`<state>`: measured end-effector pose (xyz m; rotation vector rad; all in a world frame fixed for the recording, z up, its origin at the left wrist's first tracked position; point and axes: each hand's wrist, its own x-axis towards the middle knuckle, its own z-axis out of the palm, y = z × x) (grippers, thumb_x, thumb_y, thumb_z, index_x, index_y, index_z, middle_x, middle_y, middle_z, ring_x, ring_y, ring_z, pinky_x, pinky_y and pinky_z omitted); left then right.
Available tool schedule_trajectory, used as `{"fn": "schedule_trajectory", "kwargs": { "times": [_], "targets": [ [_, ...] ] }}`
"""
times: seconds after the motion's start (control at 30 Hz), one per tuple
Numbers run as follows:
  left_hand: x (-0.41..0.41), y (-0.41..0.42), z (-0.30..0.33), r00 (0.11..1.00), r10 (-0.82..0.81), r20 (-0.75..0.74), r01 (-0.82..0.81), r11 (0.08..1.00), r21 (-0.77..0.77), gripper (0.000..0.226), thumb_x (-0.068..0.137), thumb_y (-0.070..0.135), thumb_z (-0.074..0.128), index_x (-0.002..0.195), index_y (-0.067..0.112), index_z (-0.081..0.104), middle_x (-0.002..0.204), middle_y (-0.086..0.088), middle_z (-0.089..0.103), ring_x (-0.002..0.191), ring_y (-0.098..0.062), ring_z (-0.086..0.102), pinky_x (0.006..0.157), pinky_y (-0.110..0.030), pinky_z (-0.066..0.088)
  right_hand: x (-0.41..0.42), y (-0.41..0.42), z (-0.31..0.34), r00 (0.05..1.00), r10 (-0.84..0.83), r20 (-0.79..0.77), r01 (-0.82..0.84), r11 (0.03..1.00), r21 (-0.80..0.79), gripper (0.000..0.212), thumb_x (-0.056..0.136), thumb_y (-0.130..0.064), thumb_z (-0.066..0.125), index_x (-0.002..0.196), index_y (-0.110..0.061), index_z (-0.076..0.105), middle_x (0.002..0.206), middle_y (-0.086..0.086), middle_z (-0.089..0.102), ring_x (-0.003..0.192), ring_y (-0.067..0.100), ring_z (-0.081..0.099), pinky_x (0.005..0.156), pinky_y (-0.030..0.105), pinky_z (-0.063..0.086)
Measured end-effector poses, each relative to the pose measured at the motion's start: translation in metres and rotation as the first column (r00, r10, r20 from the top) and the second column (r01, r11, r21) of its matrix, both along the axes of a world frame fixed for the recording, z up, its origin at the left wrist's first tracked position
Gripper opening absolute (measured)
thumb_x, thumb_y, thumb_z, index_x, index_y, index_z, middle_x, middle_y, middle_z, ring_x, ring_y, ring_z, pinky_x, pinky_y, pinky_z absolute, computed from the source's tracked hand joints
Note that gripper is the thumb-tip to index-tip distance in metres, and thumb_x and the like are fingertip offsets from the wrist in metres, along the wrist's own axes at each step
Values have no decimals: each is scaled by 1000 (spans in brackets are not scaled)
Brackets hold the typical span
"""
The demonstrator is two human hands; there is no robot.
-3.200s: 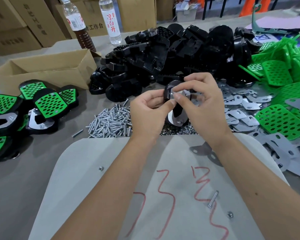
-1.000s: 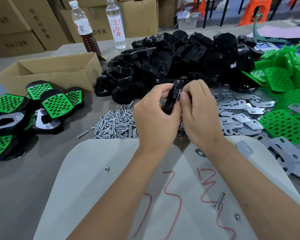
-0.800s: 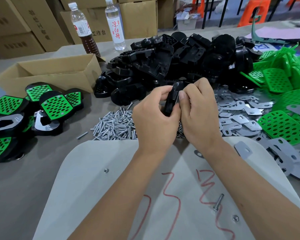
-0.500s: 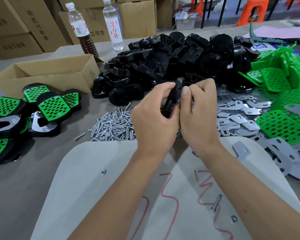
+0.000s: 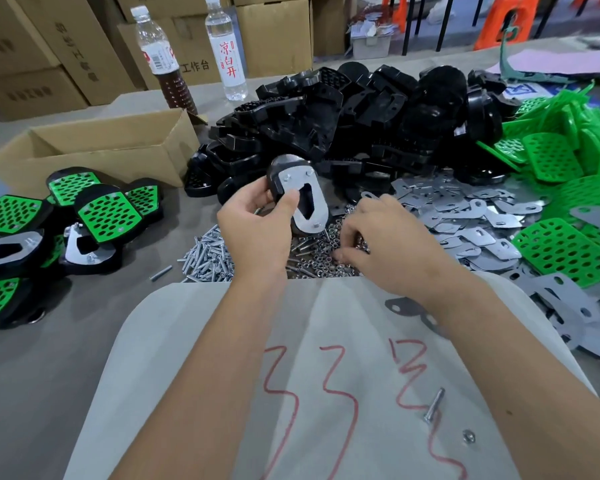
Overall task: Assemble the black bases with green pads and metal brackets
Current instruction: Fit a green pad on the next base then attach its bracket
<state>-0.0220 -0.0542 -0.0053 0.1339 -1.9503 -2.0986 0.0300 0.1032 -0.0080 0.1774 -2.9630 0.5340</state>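
My left hand point(image 5: 257, 226) grips a black base point(image 5: 278, 174) with a shiny metal bracket point(image 5: 305, 216) lying on its upturned side, my thumb pressing on the bracket. My right hand point(image 5: 385, 247) reaches down into a heap of small nuts point(image 5: 319, 258), fingertips curled among them; whether it holds one I cannot tell. Behind lies a big pile of black bases point(image 5: 361, 116). Green pads point(image 5: 568, 168) are heaped at the right, and loose metal brackets point(image 5: 465, 213) are spread in front of them.
Finished bases with green pads point(image 5: 108, 216) lie at the left before an open cardboard box point(image 5: 101, 150). A heap of screws point(image 5: 208, 254) sits left of the nuts. Two bottles point(image 5: 229, 46) stand at the back. A white board point(image 5: 222, 375) carries a loose screw point(image 5: 433, 405).
My right hand has let go of the base and dropped to the nuts. My left hand has turned the base so its bracket side faces me.
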Motion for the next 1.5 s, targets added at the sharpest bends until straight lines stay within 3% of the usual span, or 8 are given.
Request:
{"fn": "schedule_trajectory", "kwargs": {
  "times": [0.07, 0.17, 0.27, 0.37, 0.53, 0.7, 1.0, 1.5],
  "targets": [
    [-1, -1, 1, 995, -56, 79, 46, 991, 129, 18, 90, -1, 77, 96, 16, 77, 96, -7, 80, 99, -29, 77, 92, -53, 62, 0, -1, -1, 1000, -4, -31, 3, 999, -48, 21, 97, -39, 71, 84, -23, 67, 91, -9, 49, 102, 16, 45, 80, 31, 34],
    [-4, -4, 5, 968, -161, 193, 92, 942, 323, 8, 97, 3, 71, 104, 3, 69, 94, -12, 80, 86, -27, 79, 76, -43, 66, -1, 1, -4, 989, -71, -126, 35, 964, -263, 20, 100, -29, 69, 85, -17, 68, 82, -8, 56, 80, 12, 51, 72, 32, 38],
    [-2, -4, 8, 943, -239, 231, 139, 914, 381, 4, 102, 6, 65, 101, 5, 61, 97, -14, 76, 80, -22, 75, 66, -31, 62, 0, 2, -4, 927, -245, -285, 20, 790, -613, 15, 98, -17, 71, 84, -14, 67, 67, -4, 61, 60, 11, 51, 60, 33, 43],
    [1, -1, 8, 922, -301, 245, 208, 916, 343, 6, 104, 8, 63, 107, 5, 60, 98, -12, 76, 74, -16, 75, 63, -29, 61, 1, 0, -2, 896, -299, -328, -67, 640, -766, 7, 95, -10, 75, 91, -16, 75, 80, -3, 72, 74, 13, 65, 74, 32, 57],
    [6, 4, 7, 916, -308, 259, 242, 936, 257, 25, 105, 14, 62, 124, -1, 57, 113, -18, 74, 81, -23, 77, 63, -33, 62, 2, -3, -6, 917, -225, -329, -130, 612, -780, 6, 89, -7, 82, 91, -12, 81, 82, -5, 78, 77, 17, 73, 80, 41, 61],
    [8, 5, 6, 930, -295, 220, 255, 948, 192, 20, 103, 15, 65, 116, 2, 57, 97, -11, 70, 81, -25, 75, 63, -32, 62, 4, -8, -6, 910, -152, -385, -184, 684, -706, 7, 85, -13, 86, 83, -18, 81, 77, -3, 68, 67, 18, 57, 64, 30, 47],
    [7, 6, 5, 945, -270, 184, 242, 956, 163, 22, 102, 13, 67, 116, -2, 58, 93, -13, 70, 85, -30, 75, 67, -37, 64, 6, -12, -6, 902, -164, -400, -186, 687, -703, 6, 86, -10, 85, 85, -14, 81, 80, 2, 71, 74, 19, 61, 69, 27, 49],
    [6, 4, 2, 957, -229, 179, 219, 973, 75, 22, 101, 12, 68, 118, 1, 59, 90, -8, 75, 75, -17, 77, 61, -33, 62, 3, -6, -7, 880, -31, -474, -202, 878, -433, 3, 88, -13, 84, 89, -12, 81, 81, -2, 65, 76, 7, 62, 71, 12, 44]
  ]
}}
